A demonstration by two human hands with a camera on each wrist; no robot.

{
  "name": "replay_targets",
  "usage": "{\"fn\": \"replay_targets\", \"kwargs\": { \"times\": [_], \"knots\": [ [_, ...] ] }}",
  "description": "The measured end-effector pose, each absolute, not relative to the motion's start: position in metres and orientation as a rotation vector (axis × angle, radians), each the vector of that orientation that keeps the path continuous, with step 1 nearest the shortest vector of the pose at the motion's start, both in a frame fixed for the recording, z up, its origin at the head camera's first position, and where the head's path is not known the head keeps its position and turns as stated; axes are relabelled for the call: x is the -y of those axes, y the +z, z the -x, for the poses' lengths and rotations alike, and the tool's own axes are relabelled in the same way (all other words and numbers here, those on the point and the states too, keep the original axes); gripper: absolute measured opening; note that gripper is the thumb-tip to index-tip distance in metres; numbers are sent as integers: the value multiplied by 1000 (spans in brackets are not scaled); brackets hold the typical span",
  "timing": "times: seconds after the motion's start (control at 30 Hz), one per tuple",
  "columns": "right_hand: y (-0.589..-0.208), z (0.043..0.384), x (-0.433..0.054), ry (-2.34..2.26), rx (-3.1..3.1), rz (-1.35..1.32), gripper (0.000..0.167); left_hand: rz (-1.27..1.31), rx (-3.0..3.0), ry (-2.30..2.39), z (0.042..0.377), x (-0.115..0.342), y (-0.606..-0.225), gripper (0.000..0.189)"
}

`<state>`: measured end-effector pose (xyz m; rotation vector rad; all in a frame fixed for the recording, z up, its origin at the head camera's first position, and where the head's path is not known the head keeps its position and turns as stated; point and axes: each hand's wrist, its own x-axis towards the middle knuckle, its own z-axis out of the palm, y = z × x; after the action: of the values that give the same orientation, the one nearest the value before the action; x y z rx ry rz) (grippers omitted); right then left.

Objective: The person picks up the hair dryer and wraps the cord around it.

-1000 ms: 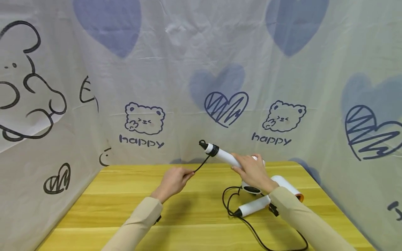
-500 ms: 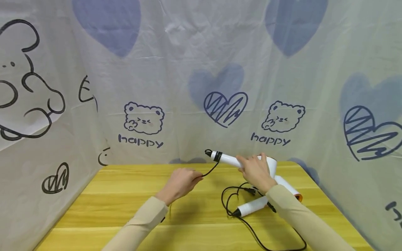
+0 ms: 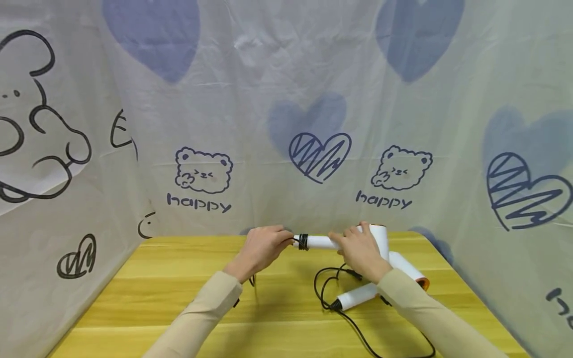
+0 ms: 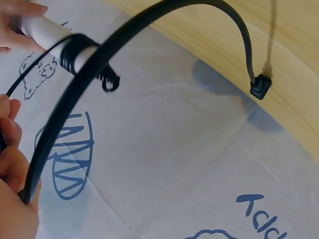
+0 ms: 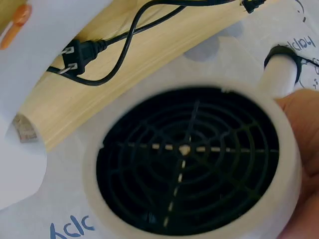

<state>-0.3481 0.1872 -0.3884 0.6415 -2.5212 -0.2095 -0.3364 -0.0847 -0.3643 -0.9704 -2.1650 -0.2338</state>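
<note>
My right hand grips a white hair dryer where its handle meets the barrel. The handle points left, nearly level above the table. Several turns of black cord are wound round the handle near its end. My left hand pinches the loose part of that cord right by the handle's end. In the left wrist view the cord arcs away from my fingers to a dangling plug. The dryer's round dark grille fills much of the right wrist view.
A second white hair dryer lies on the wooden table, partly under my right forearm. Its black cord loops over the tabletop, with a two-pin plug. A printed cloth hangs close behind the table's far edge.
The held dryer has come down from a tilt, handle end raised, to nearly level. My left hand has moved right and up with the cord, closing on the handle's end.
</note>
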Motion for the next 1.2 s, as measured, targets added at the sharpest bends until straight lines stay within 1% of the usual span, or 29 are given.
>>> {"fn": "replay_targets", "kwargs": {
  "times": [0.17,0.3,0.53,0.7,0.97,1.07,1.2],
  "knots": [
    [-393,345,-191,-221,2425,-877,49,991,2122,-292,340,88,-364,9],
    [-399,345,-194,-194,2313,-1043,50,960,2122,-343,343,92,-364,9],
    [-403,352,-199,-156,2149,-1160,55,884,2245,-400,346,100,-368,12],
    [-402,353,-201,-137,2061,-1167,60,817,2436,-476,345,104,-372,19],
    [-406,358,-204,114,2106,-1082,52,834,2539,-653,344,113,-381,17],
    [-407,360,-206,204,2177,-1010,51,835,2522,-652,348,117,-384,16],
    [-405,360,-211,446,2335,-894,50,806,2529,-631,351,126,-391,15]
  ]
}}
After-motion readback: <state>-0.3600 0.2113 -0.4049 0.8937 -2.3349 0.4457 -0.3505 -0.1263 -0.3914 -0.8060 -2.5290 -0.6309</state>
